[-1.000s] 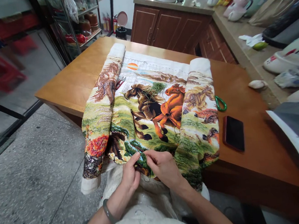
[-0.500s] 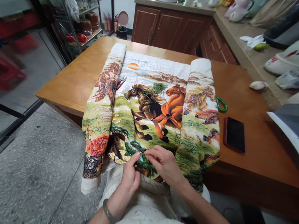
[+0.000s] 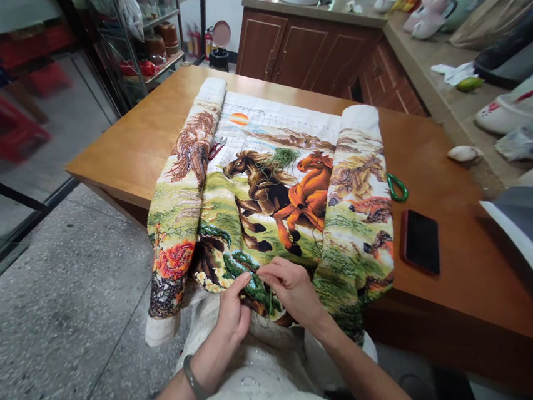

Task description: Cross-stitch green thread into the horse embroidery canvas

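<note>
A large cross-stitch cloth (image 3: 221, 195) with galloping horses lies over the table edge and down into my lap, its sides rolled into a left roll (image 3: 173, 212) and a right roll (image 3: 356, 175). My left hand (image 3: 233, 313) grips the near part of the cloth, thumb on top and fingers mostly underneath. Close beside it, my right hand (image 3: 294, 291) makes a pinch at the stitched green area; what its fingertips hold is too small to make out. Green thread (image 3: 270, 303) hangs by the right hand. A green thread tangle (image 3: 284, 156) rests on the printed horses.
Red-handled snips (image 3: 217, 148) lie against the left roll. Beside the right roll are a green handle loop (image 3: 398, 187) and a phone (image 3: 420, 242) on the wooden table (image 3: 115, 145). A cluttered counter (image 3: 455, 100) runs along the right; shelves (image 3: 159, 65) stand behind left.
The whole view has shifted very slightly, with the table and cloth a little further right. Both hands keep nearly the same pose on the cloth.
</note>
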Demonstrator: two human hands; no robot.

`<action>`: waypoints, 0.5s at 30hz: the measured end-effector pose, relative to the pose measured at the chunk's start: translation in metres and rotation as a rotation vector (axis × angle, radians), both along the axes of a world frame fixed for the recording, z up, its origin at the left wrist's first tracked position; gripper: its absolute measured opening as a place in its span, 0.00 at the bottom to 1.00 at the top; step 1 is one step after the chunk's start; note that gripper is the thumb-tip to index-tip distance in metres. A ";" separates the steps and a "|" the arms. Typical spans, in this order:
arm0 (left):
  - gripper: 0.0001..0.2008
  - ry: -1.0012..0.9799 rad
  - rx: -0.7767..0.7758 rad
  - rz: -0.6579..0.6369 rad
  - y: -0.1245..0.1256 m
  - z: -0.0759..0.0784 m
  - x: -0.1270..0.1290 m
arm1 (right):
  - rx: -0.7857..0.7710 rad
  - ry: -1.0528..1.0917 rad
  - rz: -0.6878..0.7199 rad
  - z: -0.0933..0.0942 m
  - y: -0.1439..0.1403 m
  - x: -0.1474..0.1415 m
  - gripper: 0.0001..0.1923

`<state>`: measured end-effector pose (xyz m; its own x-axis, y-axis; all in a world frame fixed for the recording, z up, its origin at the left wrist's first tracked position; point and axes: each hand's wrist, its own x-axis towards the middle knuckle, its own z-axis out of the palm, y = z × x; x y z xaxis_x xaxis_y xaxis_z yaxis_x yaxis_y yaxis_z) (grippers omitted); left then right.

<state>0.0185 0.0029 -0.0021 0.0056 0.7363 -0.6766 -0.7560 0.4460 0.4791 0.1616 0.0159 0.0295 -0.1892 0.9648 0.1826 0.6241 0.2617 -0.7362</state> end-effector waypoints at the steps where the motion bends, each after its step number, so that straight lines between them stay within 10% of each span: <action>1: 0.24 0.002 0.001 -0.005 0.000 0.000 0.000 | -0.002 0.005 -0.004 0.000 0.000 0.000 0.15; 15: 0.12 0.015 0.012 -0.035 -0.002 -0.002 -0.001 | 0.056 -0.086 -0.006 0.011 -0.004 -0.013 0.15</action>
